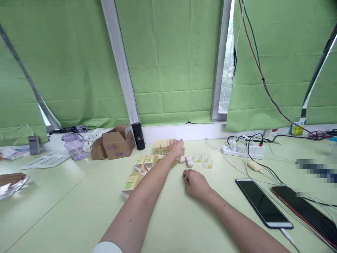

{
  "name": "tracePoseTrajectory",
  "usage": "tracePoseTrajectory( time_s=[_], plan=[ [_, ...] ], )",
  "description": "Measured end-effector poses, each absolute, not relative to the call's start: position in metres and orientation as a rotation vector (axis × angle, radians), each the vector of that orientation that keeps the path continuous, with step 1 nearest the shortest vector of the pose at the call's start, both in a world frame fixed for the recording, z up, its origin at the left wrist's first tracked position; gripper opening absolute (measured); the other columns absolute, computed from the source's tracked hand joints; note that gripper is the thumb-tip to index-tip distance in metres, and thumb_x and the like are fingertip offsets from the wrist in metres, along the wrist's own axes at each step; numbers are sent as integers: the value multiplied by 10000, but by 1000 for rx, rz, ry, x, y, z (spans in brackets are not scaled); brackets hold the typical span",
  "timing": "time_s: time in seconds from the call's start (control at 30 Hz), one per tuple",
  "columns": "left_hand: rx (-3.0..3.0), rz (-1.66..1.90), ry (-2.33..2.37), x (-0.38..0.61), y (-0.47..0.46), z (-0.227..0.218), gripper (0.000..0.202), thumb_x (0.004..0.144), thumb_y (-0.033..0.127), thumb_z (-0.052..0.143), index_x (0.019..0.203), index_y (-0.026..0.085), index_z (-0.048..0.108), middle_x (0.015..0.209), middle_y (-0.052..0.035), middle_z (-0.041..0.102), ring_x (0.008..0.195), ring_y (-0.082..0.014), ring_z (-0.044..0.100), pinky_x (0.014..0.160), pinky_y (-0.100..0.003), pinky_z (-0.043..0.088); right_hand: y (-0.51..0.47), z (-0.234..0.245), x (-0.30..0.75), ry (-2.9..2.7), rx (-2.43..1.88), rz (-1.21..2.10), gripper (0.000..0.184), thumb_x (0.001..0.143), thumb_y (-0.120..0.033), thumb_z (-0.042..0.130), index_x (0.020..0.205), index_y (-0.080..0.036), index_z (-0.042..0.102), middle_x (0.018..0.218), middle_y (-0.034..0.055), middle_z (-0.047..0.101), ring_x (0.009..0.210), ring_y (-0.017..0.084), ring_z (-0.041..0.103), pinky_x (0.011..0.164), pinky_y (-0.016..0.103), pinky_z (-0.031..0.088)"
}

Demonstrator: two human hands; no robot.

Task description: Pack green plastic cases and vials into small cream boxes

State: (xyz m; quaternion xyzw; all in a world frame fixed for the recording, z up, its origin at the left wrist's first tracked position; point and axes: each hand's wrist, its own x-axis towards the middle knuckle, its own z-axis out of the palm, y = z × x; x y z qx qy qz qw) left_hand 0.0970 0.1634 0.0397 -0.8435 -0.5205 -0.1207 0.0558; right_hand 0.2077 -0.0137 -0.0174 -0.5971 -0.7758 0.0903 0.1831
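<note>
My left hand (176, 147) reaches out over a row of small cream-and-green boxes (157, 147). Its fingers are closed over the box at the row's right end, which the hand mostly hides. More such boxes (132, 181) lie left of my left forearm, some with flaps up. My right hand (196, 183) rests on the table with its fingers curled; whatever is in them, if anything, is hidden. Just beyond it sit small pale pink pieces (189, 162) and several clear round cases (207, 163) with yellow bits. A small gold-coloured item (174, 163) lies under my left wrist.
A cardboard carton (118, 144), a black tumbler (138, 136) and a purple bottle (75, 147) stand at the back left. At the right are a power strip (244, 151), cables and two phones (263, 202). At the left edge another person's hand (12, 178) touches a silvery packet.
</note>
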Motion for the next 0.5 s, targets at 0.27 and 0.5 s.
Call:
tracePoseTrajectory(
  time_s=[0.27, 0.5],
  plan=[
    [-2511, -346, -1582, 96, 152, 38, 476, 818, 115, 622, 1280, 205, 551, 1338, -160, 626, 1319, -344, 454, 1103, -509, 280, -13, -20, 208, -2209, -1687, 232, 233, 908, -101, 560, 1093, -180, 678, 1107, 113, 737, 987, 241, 693, 701, 299, 368],
    [-2536, -356, -1507, 105, 116, 35, 485, 812, 171, 631, 1291, 149, 557, 1383, -188, 535, 1273, -325, 537, 1091, -428, 359, -12, -22, 208, -2226, -1668, 216, 229, 899, -101, 557, 1082, -174, 672, 1093, 114, 741, 986, 247, 694, 699, 304, 357]
  ],
)
